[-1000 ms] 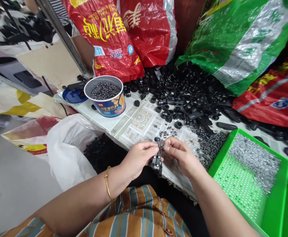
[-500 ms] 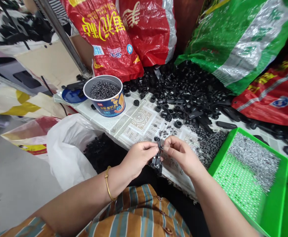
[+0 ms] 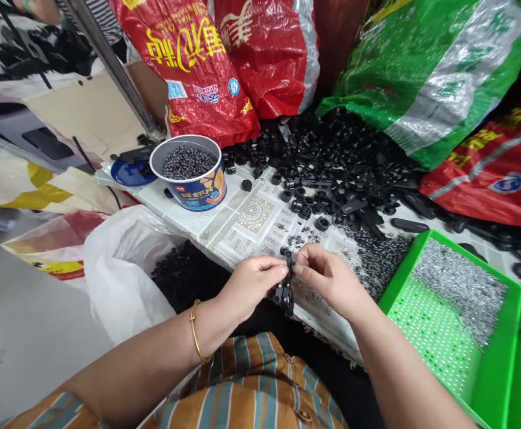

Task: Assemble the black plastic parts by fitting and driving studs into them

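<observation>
A jointed black plastic assembly (image 3: 282,293) with small silver pins is held upright over the table's near edge. My left hand (image 3: 255,283) is closed on it, thumb and fingers pinching its upper part. From the other side my right hand (image 3: 325,275) is closed in a pinch at the top of the same piece. Whatever sits between those right fingertips is too small or hidden to name. Beyond the hands, a heap of loose black plastic parts (image 3: 323,161) covers the back of the table, with tiny black bits (image 3: 378,259) spread to the right.
A blue tub (image 3: 200,195) of small dark pieces stands at the left. A green perforated tray (image 3: 443,333) of silver pins lies at the right. Red sacks (image 3: 278,65) and a green sack (image 3: 421,89) line the back. A white bag (image 3: 121,268) sits below the table's left edge.
The black assembly has turned slightly between my fingers, and its silver pins show less. Both hands stay in nearly the same place.
</observation>
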### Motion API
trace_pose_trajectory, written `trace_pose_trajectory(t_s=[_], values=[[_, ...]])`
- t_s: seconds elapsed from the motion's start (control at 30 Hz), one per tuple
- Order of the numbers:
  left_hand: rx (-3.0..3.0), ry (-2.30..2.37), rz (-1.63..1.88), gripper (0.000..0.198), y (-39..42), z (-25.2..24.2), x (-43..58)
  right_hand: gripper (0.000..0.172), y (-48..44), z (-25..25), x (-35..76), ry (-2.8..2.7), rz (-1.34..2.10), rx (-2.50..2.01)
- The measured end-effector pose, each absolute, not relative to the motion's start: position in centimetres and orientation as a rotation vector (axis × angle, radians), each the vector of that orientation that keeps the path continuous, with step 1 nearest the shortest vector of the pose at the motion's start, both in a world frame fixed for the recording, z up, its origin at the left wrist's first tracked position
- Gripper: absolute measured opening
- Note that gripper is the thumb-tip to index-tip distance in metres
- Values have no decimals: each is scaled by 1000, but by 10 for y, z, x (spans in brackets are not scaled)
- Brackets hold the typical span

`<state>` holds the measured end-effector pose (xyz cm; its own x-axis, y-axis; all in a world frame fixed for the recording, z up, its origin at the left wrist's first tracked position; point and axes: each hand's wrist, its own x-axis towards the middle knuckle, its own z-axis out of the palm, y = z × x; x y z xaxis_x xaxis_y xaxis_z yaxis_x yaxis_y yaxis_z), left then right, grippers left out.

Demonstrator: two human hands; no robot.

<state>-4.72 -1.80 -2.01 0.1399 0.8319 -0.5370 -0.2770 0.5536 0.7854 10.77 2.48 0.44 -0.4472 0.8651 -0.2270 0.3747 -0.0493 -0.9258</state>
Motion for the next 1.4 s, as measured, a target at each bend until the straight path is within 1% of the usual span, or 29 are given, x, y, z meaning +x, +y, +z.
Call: trace_pose_trajectory(t_s=[0.17, 0.33, 0.4, 0.53, 0.6, 0.63, 0.67, 0.77, 0.8, 0.87, 0.93, 1.03, 1.17, 1.33, 1.4], values=[[489, 1141, 858, 20, -17, -13, -46, 19, 19, -5, 108, -1595, 1621, -1310], [355, 1038, 1125, 15, -13, -7, -44, 27, 0, -12, 104, -1482, 1615, -1440], [298, 936, 1177, 14, -14, -5, -43, 29, -8, -14, 100, -1443, 1611, -1438], [235, 810, 1118, 16, -20, -3, -42, 32, -14, -16, 94, -1274, 1650, -1413], [237, 852, 1082, 13, -22, -5, -45, 33, -10, -14, 96, -1367, 1622, -1441], [238, 891, 1069, 13, -22, -6, -47, 33, -6, -13, 100, -1476, 1533, -1491], [235, 931, 1055, 15, -22, -8, -48, 32, -1, -11, 104, -1603, 1374, -1567], [235, 1032, 1019, 20, -19, -11, -53, 22, 22, -7, 117, -1928, 678, -1782], [244, 1050, 1013, 20, -18, -11, -54, 19, 30, -6, 119, -2012, 494, -1812], [261, 1051, 1011, 20, -16, -12, -54, 20, 44, -6, 120, -2203, 299, -1820], [272, 1025, 1011, 19, -16, -12, -55, 20, 54, -7, 117, -2366, 233, -1801], [277, 998, 997, 17, -16, -12, -56, 17, 59, -11, 112, -2440, 211, -1778], [280, 1016, 993, 15, -14, -14, -58, 14, 53, -11, 117, -2289, 242, -1817], [340, 1010, 1001, 12, -7, -12, -51, 11, 40, -8, 126, -1913, 545, -1895], [355, 1012, 995, 11, -5, -10, -48, 11, 38, -9, 127, -1863, 573, -1852]])
